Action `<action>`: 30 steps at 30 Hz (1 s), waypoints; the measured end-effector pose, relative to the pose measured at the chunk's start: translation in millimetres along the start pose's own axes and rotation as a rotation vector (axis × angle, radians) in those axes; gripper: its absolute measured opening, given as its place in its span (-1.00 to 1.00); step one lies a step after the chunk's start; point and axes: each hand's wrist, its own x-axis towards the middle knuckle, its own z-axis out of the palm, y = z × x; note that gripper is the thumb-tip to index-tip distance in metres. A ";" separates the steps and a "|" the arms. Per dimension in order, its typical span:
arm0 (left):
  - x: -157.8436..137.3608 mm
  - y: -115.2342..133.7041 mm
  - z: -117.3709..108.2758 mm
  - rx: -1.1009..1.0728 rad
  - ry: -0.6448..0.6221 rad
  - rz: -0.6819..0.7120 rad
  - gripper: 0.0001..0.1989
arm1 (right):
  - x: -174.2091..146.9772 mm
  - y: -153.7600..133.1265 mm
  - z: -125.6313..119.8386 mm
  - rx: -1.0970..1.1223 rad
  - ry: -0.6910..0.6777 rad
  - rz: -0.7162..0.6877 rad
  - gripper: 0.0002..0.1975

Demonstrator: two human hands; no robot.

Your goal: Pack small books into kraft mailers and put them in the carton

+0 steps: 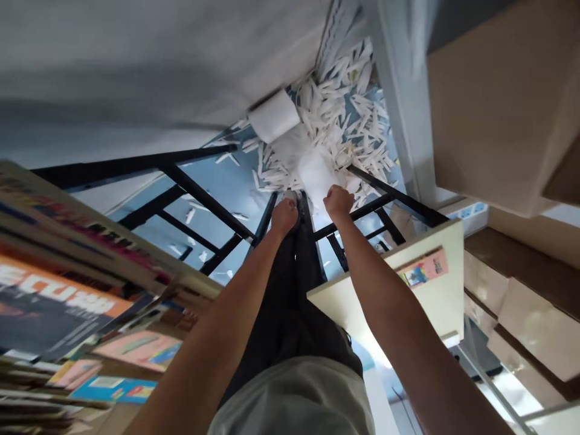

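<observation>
My left hand [284,216] is closed in a fist low in front of my legs, above a shoe. At about the same height, my right hand [339,202] is closed too, with its fingers curled inward. A blurred white, bag-like or sheet-like thing [317,170] lies just beyond and between the two fists. The right fist overlaps its edge; whether either hand grips it I cannot tell. Many folded white paper-like strips [317,109] are heaped on the blue floor past it. To the left of the heap is a white block-shaped bundle [274,116].
Stacked printed boxes or books [67,284] rise on my left. Black metal frames [208,205] stand on both sides of my legs. On the right are a pale board [430,272] with a colourful label and brown cardboard boxes [498,109]. A grey-white wall [158,60] runs along the upper left.
</observation>
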 end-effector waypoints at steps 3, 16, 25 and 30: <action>40.3 -23.8 18.7 -0.041 0.006 0.018 -0.88 | 48.0 6.9 34.1 -0.052 -0.045 -0.039 -0.76; 227.9 -126.0 139.5 0.066 -0.101 0.050 -0.50 | 280.6 44.5 197.9 -0.010 -0.090 -0.388 -0.15; 261.2 -162.0 164.2 0.030 -0.094 0.184 -0.54 | 329.7 50.1 246.8 0.034 -0.051 -0.383 -0.37; 238.3 -137.4 154.2 -0.025 -0.047 0.204 -0.43 | 293.5 46.0 213.4 -0.177 -0.070 -0.367 -0.72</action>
